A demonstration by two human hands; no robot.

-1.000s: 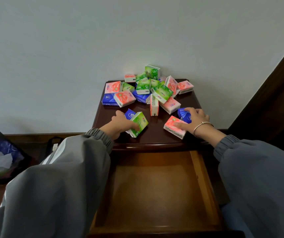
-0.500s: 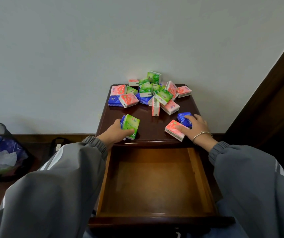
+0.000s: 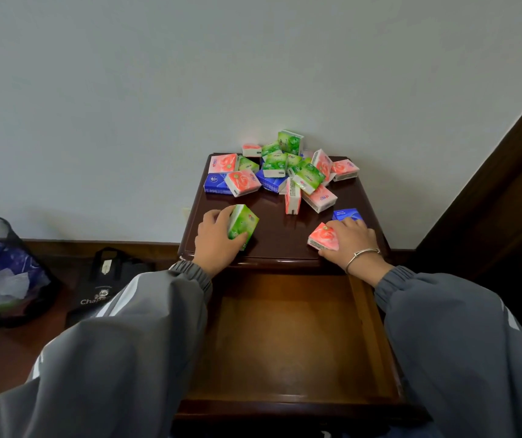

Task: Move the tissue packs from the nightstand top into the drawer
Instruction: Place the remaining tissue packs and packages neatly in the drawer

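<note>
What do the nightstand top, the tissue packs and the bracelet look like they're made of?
Nightstand top: dark wood with a glossy varnish; pale light reflects off it.
Tissue packs: probably thin printed plastic film, judging by the shiny highlights.
Bracelet: probably silver-toned metal, thin with a bright glint.

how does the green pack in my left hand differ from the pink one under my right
The green pack stands tipped on edge, gripped by the left hand; the pink pack lies flatter on the nightstand under the right hand. Green wrapper versus pink-and-white. Both are tissue packs, not yet in the drawer.
</note>
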